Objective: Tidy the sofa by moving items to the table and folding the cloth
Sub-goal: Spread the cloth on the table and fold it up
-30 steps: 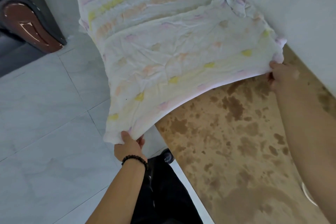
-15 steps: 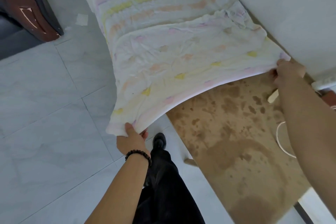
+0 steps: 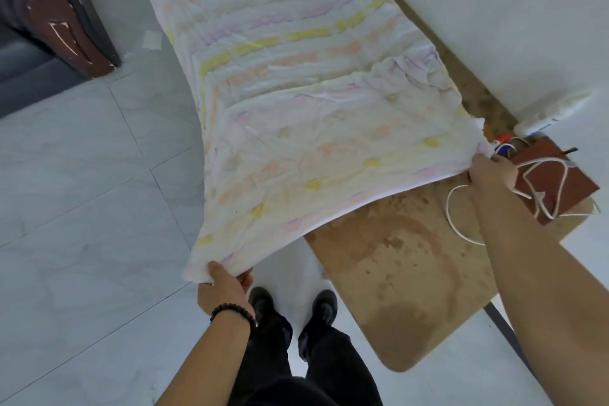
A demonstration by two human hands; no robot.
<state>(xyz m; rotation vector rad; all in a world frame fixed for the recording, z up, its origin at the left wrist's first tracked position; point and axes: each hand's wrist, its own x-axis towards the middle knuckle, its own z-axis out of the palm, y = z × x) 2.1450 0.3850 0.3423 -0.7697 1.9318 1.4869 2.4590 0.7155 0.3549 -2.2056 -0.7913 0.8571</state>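
Each pinching a near corner, the left hand point(image 3: 224, 287) and right hand point(image 3: 491, 171) hold the striped cloth point(image 3: 296, 102) taut over the table point(image 3: 402, 273), evidently to fold it evenly.

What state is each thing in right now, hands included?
cloth: doubled over, wrinkled, near edge lifted above the table.
left hand: pinches the cloth's near left corner.
right hand: pinches the cloth's near right corner.
table: stained, partly covered by the cloth.
cord: loose, tangled, lying across table and book.
book: closed, flat at the table's corner.
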